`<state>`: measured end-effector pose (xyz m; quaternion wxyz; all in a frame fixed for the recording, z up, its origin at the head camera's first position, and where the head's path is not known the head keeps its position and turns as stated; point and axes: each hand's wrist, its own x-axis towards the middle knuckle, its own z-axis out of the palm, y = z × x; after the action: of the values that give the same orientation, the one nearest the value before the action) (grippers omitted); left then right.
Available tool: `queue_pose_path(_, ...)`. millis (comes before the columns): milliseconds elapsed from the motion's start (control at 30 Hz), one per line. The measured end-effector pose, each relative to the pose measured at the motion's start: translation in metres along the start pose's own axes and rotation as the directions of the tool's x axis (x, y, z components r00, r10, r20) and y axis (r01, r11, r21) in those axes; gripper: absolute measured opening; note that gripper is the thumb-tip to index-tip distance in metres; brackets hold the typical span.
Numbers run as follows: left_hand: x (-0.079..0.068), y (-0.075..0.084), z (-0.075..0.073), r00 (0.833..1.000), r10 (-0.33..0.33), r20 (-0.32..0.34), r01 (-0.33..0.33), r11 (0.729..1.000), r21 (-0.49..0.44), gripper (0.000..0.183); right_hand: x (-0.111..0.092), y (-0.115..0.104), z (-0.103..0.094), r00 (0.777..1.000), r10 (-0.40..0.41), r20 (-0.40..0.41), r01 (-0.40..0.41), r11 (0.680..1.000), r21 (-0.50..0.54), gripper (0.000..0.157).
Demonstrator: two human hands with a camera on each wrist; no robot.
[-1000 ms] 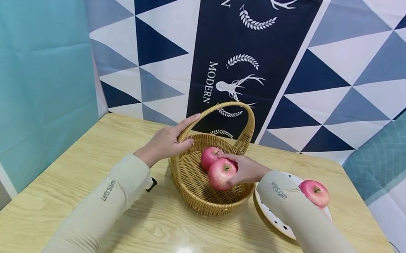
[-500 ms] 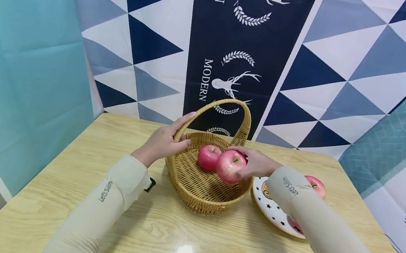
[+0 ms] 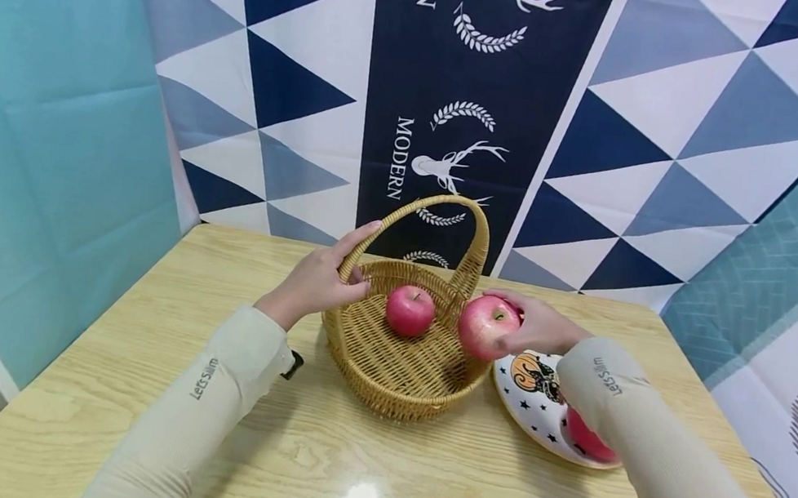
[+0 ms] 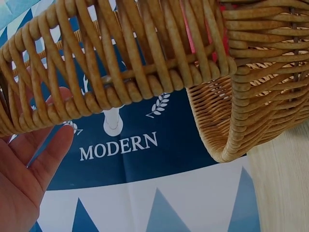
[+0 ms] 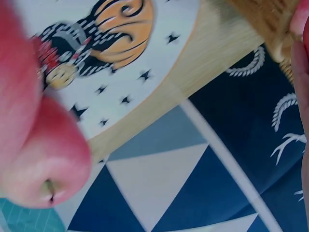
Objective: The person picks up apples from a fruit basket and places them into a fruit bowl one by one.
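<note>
On the table a wicker basket (image 3: 396, 405) has one red apple (image 3: 410, 311) lying inside. My left hand (image 3: 314, 280) grips the left side of its arched handle (image 3: 474, 249); in the left wrist view the thumb and fingers of that hand (image 4: 24, 181) lie at the woven handle. My right hand (image 3: 544, 325) holds a second apple (image 3: 484, 329) over the basket's right rim, beside the plate. A white plate (image 3: 527, 411) stands right of the basket. One apple (image 3: 584, 436) shows on it under my sleeve; the right wrist view shows two apples (image 5: 53, 159) there.
The wooden table (image 3: 302, 452) carries basket and plate. Behind it hangs a patterned cloth (image 3: 300, 82) with triangles and deer heads. A teal cloth (image 3: 66, 121) covers the left side, and a small black object (image 3: 293, 365) sits by the left cuff.
My right hand has moved right with the apple, from over the basket's middle to its right rim. The apple in the basket is left behind. My left hand stays at the handle.
</note>
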<state>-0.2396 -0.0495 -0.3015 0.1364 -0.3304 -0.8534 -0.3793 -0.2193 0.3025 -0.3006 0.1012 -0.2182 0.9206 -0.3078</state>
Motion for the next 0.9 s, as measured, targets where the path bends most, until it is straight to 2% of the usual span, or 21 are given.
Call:
queue_pose_path(67, -0.001, -0.001, 0.000, 1.000, -0.002, -0.005, 0.001, 1.000, -0.014, 0.078, -0.003, 0.003, -0.004, 1.000, 0.021, -0.008, -0.021, 1.000, 0.010, 0.086)
queue_pose_path(333, -0.002, -0.001, -0.001, 1.000, 0.017, -0.016, -0.017, 1.000, -0.010, 0.077, -0.011, 0.006, -0.019, 0.999, 0.023, -0.042, -0.023, 1.000, 0.006, 0.085)
queue_pose_path(567, -0.002, -0.001, -0.002, 1.000, -0.005, 0.007, 0.005, 1.000, -0.002, 0.078, -0.016, 0.010, -0.021, 0.994, 0.102, -0.027, -0.100, 0.992, 0.071, 0.086)
queue_pose_path(733, -0.002, 0.001, -0.003, 1.000, 0.001, 0.016, -0.001, 1.000, 0.003, 0.078, -0.018, 0.016, -0.025, 0.994, 0.100, -0.034, -0.098, 0.993, 0.070, 0.084)
queue_pose_path(900, -0.001, 0.001, -0.001, 1.000, -0.004, 0.027, 0.004, 1.000, 0.003, 0.078, -0.025, 0.023, -0.031, 0.993, 0.097, -0.060, -0.090, 0.989, 0.120, 0.081)
